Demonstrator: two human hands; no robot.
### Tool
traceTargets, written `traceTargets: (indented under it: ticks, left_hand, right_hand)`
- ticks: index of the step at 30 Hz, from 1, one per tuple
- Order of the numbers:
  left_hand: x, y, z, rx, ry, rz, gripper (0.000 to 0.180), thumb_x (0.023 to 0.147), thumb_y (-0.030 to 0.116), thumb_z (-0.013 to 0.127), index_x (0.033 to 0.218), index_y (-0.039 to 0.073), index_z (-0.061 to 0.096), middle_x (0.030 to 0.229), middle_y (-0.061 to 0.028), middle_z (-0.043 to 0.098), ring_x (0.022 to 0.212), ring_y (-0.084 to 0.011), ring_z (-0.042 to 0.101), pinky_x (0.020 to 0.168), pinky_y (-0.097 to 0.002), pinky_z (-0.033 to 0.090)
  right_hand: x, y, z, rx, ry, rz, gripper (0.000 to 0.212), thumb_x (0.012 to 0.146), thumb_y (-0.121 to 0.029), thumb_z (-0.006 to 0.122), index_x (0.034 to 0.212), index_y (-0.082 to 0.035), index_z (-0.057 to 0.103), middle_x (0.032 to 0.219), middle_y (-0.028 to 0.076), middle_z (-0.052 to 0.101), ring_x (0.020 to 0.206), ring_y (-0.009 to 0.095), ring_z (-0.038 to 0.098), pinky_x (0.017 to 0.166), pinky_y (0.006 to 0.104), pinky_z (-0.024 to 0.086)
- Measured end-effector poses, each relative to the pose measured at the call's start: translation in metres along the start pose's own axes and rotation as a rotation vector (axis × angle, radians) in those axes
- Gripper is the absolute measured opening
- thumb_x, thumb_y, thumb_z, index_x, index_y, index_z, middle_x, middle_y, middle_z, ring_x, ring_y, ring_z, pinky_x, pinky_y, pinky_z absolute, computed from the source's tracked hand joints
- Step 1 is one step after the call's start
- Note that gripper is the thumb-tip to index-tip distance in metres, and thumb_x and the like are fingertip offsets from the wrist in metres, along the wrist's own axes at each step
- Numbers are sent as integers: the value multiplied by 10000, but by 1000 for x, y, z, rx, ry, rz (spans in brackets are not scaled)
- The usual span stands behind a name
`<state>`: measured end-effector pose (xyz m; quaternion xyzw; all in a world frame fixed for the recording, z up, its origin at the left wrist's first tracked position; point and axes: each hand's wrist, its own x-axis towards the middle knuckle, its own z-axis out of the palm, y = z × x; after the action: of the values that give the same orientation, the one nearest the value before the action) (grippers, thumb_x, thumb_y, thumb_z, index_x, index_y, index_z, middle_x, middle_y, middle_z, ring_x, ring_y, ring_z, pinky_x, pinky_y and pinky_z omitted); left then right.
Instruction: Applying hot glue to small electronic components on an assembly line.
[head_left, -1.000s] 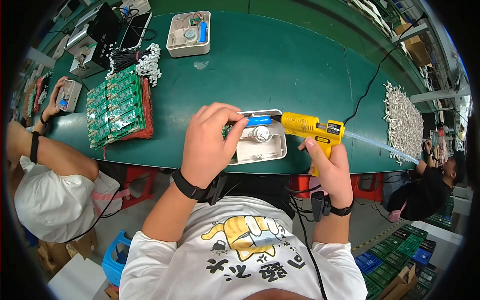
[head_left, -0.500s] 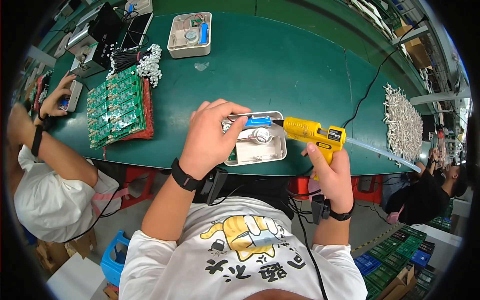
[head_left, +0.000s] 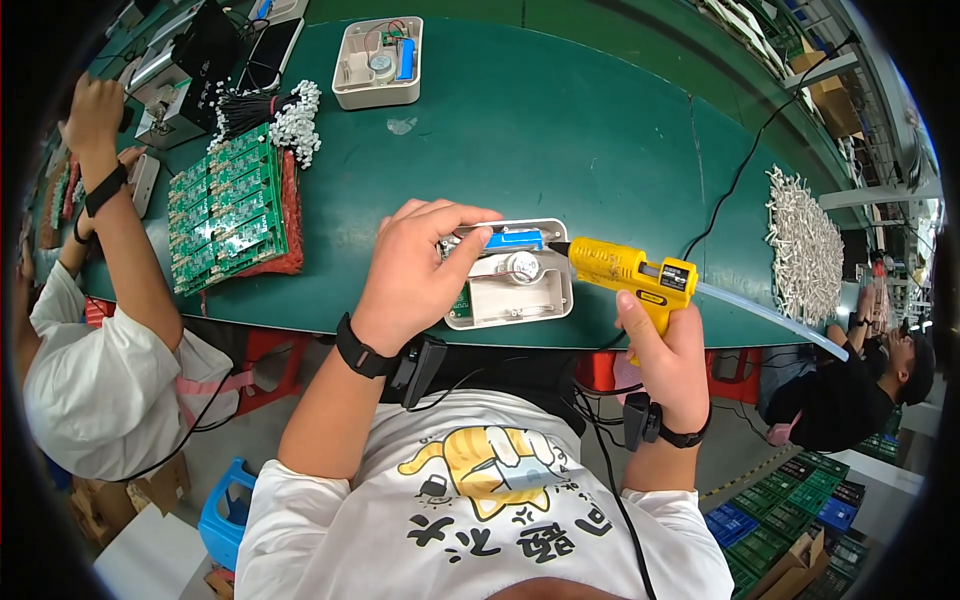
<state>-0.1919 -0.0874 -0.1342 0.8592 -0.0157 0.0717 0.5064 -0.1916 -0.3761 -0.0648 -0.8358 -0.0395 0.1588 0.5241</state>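
Note:
My left hand (head_left: 405, 275) grips the left end of a white plastic housing (head_left: 543, 303) on the table's near edge, with the thumb by a blue cylindrical battery (head_left: 516, 240). The battery lies along the far wall inside. Below it sit a round silver part (head_left: 522, 266) and wires; a bit of green board shows beside my hand. In my right hand (head_left: 672, 365) is a yellow hot glue gun (head_left: 608, 263), its fingers wrapped round the handle. The dark nozzle points left, at the battery's right end. A translucent glue stick (head_left: 770, 320) sticks out of the gun's back.
Green circuit boards (head_left: 225, 215) are stacked at left, by white-tipped cables (head_left: 297, 125). Another housing (head_left: 378, 97) with a battery stands farther back. White parts (head_left: 803, 245) are piled at right. A black cable (head_left: 745, 165) crosses the table. A co-worker's arm (head_left: 135, 245) is at left.
The glue gun has shifted very slightly right and down, its nozzle still by the battery's end. My left hand keeps its hold. The co-worker at left has raised an arm.

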Motion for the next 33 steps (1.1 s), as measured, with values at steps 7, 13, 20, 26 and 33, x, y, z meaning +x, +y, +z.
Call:
traceTargets:
  ticks: [7, 13, 20, 26, 33]
  left_hand:
    - [-6, 4, -10, -16, -64, 43, 344, 937, 103, 629, 1262, 119, 739, 1175, -38, 755, 1096, -251, 626, 998, -404, 401]
    - [-9, 4, -9, 21, -95, 82, 537, 819, 34, 568, 1335, 125, 684, 1234, -42, 735, 1170, -259, 603, 1036, -416, 371]
    - [-10, 6, -13, 42, -110, 48, 530, 809, 34, 569, 1321, 111, 682, 1218, -53, 732, 1168, -260, 607, 1028, -412, 379]
    - [-11, -5, 1, -173, 127, 96, 449, 845, 23, 563, 1279, 28, 676, 1207, -113, 718, 1071, -281, 644, 941, -418, 480]
    - [-13, 23, -19, -54, -39, -154, 375, 908, 11, 574, 1269, -32, 663, 1175, -146, 694, 835, -204, 686, 772, -332, 554]
  right_hand:
    - [12, -21, 27, 13, -106, -123, 263, 1047, -220, 695, 1141, 24, 713, 833, 38, 685, 654, 96, 558, 576, 274, 440]
    - [16, -24, 34, -90, -180, -125, 248, 1030, -169, 685, 1172, 32, 716, 814, 129, 702, 675, 228, 619, 647, 360, 489]
    - [13, -17, 34, -82, -98, -119, 267, 1024, -179, 693, 1181, 36, 711, 834, 129, 710, 694, 279, 643, 664, 381, 502]
    - [13, -17, 47, -112, -15, -241, 291, 1019, -182, 702, 1200, 45, 701, 945, 163, 710, 723, 303, 667, 684, 391, 518]
    - [8, 17, 24, 369, 25, -93, 245, 1074, -169, 634, 1223, 25, 646, 999, 88, 696, 710, 90, 589, 634, 276, 515]
